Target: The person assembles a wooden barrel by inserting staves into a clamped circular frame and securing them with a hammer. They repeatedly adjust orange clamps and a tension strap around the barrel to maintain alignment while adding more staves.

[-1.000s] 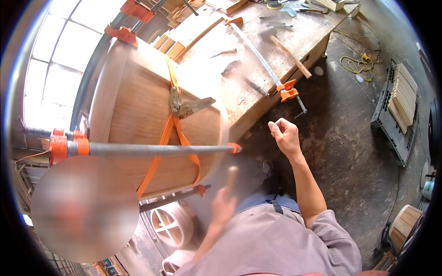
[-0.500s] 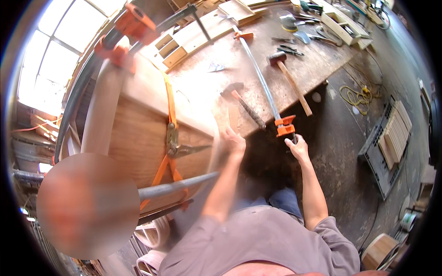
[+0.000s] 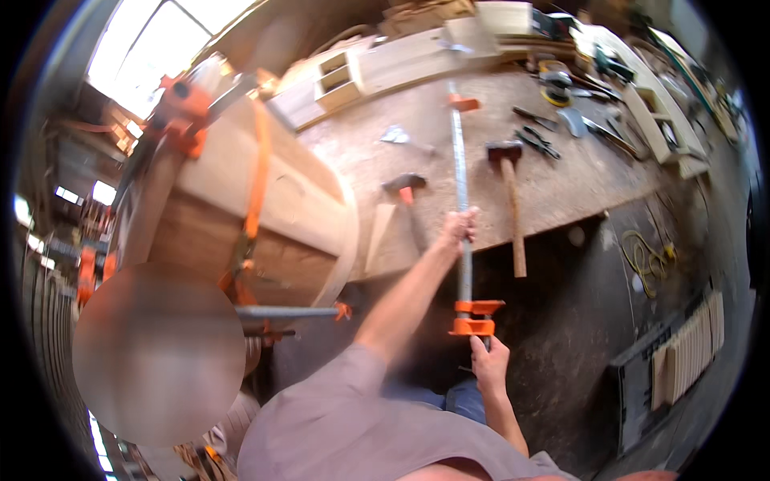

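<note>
While tools litter the wooden desk (image 3: 561, 184) in a workshop, both hands' fingers grasp the bar clamp (image 3: 464, 232): left hand (image 3: 459, 228) clenched mid-bar at the desk's near edge, right hand (image 3: 489, 365) below its orange head.

I'm seeing a loose mauve-grey short-sleeved T-shirt (image 3: 353, 433) filling six o'clock, blue jeans (image 3: 445, 398) peeking above it, both forearms running bare, hands ungloved.

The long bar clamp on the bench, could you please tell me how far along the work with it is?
Done: the wooden assembly already wears an orange strap and another clamp. In hand: the left hand grips the bar of the long clamp, and the right hand is at its orange lower jaw. Left: this clamp lies on the workbench, squeezing nothing yet.
</note>
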The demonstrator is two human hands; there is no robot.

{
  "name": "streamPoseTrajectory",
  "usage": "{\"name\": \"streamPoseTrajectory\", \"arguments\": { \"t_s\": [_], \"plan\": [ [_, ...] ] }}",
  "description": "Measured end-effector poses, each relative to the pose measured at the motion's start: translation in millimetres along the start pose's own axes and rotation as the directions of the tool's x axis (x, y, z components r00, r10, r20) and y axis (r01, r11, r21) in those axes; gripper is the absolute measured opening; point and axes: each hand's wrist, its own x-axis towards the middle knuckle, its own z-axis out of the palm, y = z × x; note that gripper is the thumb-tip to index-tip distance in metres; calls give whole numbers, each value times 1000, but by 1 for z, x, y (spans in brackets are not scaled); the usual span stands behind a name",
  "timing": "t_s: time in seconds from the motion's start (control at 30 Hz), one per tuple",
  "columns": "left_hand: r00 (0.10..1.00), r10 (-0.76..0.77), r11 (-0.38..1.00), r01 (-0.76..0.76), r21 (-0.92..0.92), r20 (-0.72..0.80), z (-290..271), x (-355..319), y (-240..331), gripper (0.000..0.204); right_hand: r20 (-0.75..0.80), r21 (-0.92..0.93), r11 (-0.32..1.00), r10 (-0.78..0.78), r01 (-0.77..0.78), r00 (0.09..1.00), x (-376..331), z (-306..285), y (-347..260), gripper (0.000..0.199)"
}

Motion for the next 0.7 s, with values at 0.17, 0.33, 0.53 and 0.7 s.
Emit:
{"name": "streamPoseTrajectory", "arguments": {
  "t_s": [0.17,0.33,0.53,0.7],
  "plan": [
    [994,91,994,-86,71,-68,73,-94,-45,18,-114,-219,916,-366,336,924,-26,-50,61,21],
    [905,256,964,-264,-24,339,109,-232,-100,24,-183,-416,783,-569,462,801,-68,-94,120,20],
    [609,439,827,-561,-32,660,84,-378,-142,25,-211,-558,721,-602,411,770,-130,-100,162,21],
    [308,511,594,-801,-71,802,35,-500,-132,28,-176,-618,699,-570,360,803,-184,-103,193,22]
  ]
}}
